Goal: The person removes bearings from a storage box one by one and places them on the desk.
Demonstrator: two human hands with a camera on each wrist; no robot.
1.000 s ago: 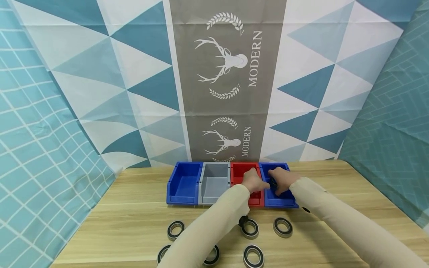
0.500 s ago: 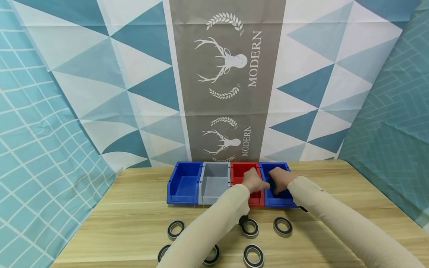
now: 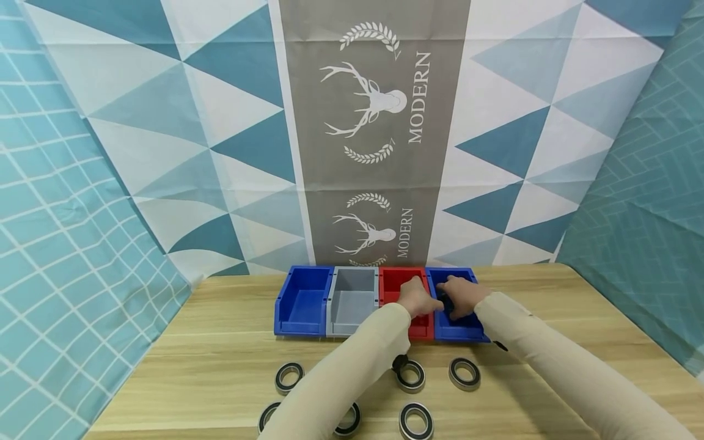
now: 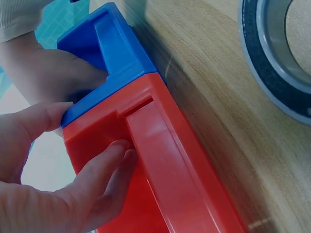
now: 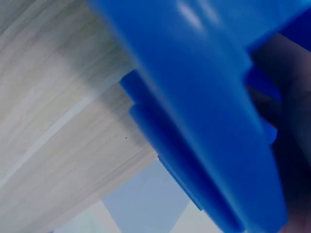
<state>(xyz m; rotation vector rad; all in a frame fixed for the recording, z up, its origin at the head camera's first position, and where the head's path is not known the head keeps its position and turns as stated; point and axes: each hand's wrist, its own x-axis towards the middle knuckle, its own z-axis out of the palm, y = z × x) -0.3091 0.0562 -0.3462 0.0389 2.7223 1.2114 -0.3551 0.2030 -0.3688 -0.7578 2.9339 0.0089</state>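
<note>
My left hand reaches into the red bin. In the left wrist view its fingers extend inside, near the front wall, while the thumb lies at the edge shared with the neighbouring blue bin. Nothing shows between thumb and fingers. My right hand is down inside that rightmost blue bin, with a dark patch under its bent fingers; I cannot tell whether it holds anything. In the right wrist view the blue wall covers most of this hand.
A grey bin and another blue bin continue the row leftward. Several ball bearings lie on the wooden table in front, including one at the right and one nearer me. My left sleeve hides some. A patterned cloth hangs behind.
My right hand shifts slightly inside the right blue bin. My left hand stays in the red bin, and the bins and bearings keep their places.
</note>
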